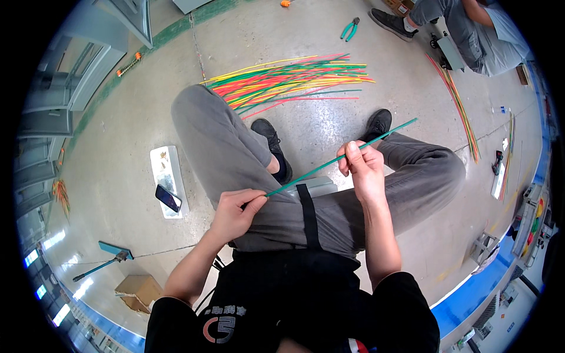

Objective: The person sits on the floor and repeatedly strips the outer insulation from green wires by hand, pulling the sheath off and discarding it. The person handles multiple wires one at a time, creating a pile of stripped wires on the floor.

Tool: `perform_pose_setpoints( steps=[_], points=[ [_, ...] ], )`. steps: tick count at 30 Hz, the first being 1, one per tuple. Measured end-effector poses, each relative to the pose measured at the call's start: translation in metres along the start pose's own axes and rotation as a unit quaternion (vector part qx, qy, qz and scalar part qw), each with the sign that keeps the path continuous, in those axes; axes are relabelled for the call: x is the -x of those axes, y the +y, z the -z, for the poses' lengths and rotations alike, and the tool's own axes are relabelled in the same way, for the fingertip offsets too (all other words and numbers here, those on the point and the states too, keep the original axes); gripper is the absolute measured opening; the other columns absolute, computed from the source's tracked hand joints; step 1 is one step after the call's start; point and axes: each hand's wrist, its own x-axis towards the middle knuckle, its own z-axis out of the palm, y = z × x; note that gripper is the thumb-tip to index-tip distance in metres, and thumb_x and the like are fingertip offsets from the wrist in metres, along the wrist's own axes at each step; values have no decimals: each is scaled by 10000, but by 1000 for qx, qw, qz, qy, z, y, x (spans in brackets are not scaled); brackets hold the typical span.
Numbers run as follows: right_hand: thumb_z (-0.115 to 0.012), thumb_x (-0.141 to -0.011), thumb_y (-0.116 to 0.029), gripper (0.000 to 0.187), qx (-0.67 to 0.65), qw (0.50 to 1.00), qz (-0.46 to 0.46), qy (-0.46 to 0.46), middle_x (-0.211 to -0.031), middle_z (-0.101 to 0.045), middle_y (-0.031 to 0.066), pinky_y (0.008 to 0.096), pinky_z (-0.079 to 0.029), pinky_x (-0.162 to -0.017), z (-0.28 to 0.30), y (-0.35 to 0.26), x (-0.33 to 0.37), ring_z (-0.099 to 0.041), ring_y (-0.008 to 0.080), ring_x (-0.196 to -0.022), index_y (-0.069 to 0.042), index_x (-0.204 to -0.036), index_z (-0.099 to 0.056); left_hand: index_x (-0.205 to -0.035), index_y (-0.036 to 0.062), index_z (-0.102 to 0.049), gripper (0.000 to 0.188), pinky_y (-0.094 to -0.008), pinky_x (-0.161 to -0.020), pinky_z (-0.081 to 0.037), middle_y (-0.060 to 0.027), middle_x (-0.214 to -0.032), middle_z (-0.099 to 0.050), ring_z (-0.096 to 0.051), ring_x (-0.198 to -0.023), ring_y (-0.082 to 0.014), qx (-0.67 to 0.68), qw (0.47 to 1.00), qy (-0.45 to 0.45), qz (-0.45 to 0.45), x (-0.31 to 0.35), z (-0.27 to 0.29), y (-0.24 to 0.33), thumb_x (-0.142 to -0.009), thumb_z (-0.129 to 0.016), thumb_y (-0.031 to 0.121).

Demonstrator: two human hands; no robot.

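A thin, straight green wire (312,172) slants across my lap, its right end higher and farther off. My left hand (238,213) is closed on its near end, fingers pinched by my left thigh. Above my right thigh, my right hand (361,165) pinches the same wire between thumb and forefinger, and its far end sticks out past the fingers. On the floor ahead of my feet lies a loose pile of red, yellow and green wires (288,79). Pliers with teal handles (350,29) rest beyond the pile.
On the left a phone (168,198) lies on a white tray-like box (172,162). Behind it are a teal broom-like tool (115,249) and a cardboard box (139,292). Another wire bundle (459,112) lies at right, near a seated person (471,35).
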Motion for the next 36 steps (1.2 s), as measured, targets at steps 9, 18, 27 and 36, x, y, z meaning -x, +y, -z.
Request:
perform_pose_setpoints(
  steps=[9,18,27,36],
  points=[
    [-535,-965,-241,327,-132,989,-56,-45,-614,-546,46,245,-363,-491,10,5,-6,-450,101,-518,25,-794,-620,-909,-31,-656,119,-283,-566,-440,-132,-707,-622,-565,-585,-200,38,995,-84,26,-1,11,7,-858,-642,75],
    [-533,-963,-261,338,2,997,55,54,-620,-527,63,245,-322,-481,-3,6,-1,-440,119,-534,36,-811,-584,-916,-27,-657,119,-286,-569,-436,-128,-714,-626,-565,-596,-190,-10,1000,6,0,-7,3,10,-873,-625,79],
    [-506,-978,-263,309,-150,988,41,6,-623,-503,22,239,-337,-503,30,-3,-15,-436,98,-551,0,-831,-575,-901,-31,-674,114,-253,-532,-394,-53,-686,-621,-515,-581,-110,78,990,-93,73,1,41,-3,-874,-629,69],
    [-530,-972,-249,308,26,992,122,32,-665,-577,45,227,-393,-541,13,-6,-7,-482,88,-581,20,-846,-614,-879,-35,-658,93,-285,-528,-409,-120,-679,-603,-528,-550,-193,-47,998,36,-1,1,12,-7,-857,-633,52]
  ],
)
